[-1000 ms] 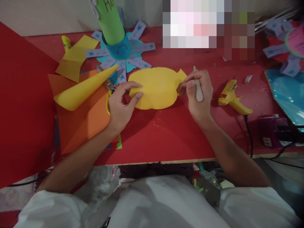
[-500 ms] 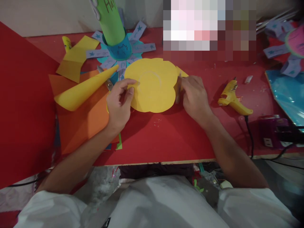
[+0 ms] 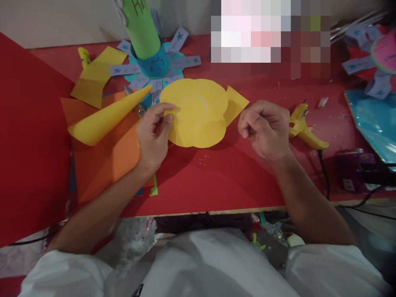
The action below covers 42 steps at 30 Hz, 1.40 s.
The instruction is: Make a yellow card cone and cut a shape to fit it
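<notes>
My left hand (image 3: 154, 134) pinches the left edge of a yellow scalloped paper cutout (image 3: 198, 111) between thumb and fingers. A pale circle outline is visible on the cutout's face. Partly behind its right edge shows a pointed yellow paper piece (image 3: 236, 103). Just right of that point, apart from the paper, my right hand (image 3: 264, 128) is closed with its fingers curled in; whatever it holds, if anything, is hidden. A yellow paper cone (image 3: 108, 117) lies left of my left hand, with scissors (image 3: 139, 108) partly showing beside it.
A yellow glue gun (image 3: 305, 128) lies behind my right hand, its cord running to a purple box (image 3: 352, 171). Orange paper sheets (image 3: 99, 161) lie under the cone. A green paper candle (image 3: 144, 33) stands in a blue base at the back. A red board (image 3: 31, 136) rises at left.
My right hand has moved right, away from the cutout's right edge, and its fingers have turned inward. The pointed yellow piece is now uncovered. My left hand keeps its pinch.
</notes>
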Each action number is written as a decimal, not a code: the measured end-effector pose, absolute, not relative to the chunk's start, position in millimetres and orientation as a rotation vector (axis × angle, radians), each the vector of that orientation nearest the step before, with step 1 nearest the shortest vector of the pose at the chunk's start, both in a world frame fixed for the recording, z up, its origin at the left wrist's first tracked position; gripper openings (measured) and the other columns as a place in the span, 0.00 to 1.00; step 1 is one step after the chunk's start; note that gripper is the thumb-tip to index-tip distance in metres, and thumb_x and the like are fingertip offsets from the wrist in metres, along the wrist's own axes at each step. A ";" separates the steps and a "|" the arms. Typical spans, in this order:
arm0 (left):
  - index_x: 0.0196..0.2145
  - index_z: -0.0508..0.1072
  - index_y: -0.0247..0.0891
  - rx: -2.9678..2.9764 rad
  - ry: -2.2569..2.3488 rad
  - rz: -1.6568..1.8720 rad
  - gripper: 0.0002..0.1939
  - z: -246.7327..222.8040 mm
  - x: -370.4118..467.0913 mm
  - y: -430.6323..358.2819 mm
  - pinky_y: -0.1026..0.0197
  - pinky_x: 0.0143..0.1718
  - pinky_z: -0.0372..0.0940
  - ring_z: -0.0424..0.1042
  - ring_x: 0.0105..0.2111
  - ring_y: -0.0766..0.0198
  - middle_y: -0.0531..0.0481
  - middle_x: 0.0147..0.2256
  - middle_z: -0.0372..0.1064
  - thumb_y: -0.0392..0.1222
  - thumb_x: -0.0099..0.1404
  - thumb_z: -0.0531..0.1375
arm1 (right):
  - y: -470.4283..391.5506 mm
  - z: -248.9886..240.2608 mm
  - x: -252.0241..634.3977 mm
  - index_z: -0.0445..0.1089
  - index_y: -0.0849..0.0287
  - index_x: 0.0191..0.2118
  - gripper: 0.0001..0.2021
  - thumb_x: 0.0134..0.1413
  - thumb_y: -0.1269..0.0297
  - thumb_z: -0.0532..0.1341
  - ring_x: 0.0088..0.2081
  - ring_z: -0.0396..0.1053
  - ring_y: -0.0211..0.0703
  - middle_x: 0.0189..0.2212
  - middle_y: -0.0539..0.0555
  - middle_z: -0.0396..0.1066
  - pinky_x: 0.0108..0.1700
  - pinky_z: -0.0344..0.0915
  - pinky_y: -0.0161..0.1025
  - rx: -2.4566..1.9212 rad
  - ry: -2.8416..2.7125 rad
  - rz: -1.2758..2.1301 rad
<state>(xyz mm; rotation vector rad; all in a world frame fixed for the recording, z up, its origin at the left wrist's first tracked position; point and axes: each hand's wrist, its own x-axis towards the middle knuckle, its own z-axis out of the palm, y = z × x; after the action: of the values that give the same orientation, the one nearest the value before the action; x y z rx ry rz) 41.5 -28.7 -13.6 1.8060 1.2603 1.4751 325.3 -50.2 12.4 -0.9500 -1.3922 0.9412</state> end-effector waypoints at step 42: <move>0.59 0.77 0.49 2.018 1.152 1.213 0.27 -9.6 42.2 -26.6 0.46 0.63 0.74 0.78 0.60 0.50 0.44 0.57 0.78 0.67 0.71 0.67 | -50.3 -4.6 318.4 0.79 0.44 0.55 0.16 0.64 0.54 0.74 0.46 0.79 0.51 0.54 0.54 0.82 0.49 0.83 0.51 -1.145 -1.643 0.676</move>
<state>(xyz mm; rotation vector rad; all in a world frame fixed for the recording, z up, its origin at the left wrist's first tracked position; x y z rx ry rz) 42.2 -26.6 -9.6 2.0179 1.1521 1.2134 318.4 -50.3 -4.6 -1.1446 -1.6433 0.6761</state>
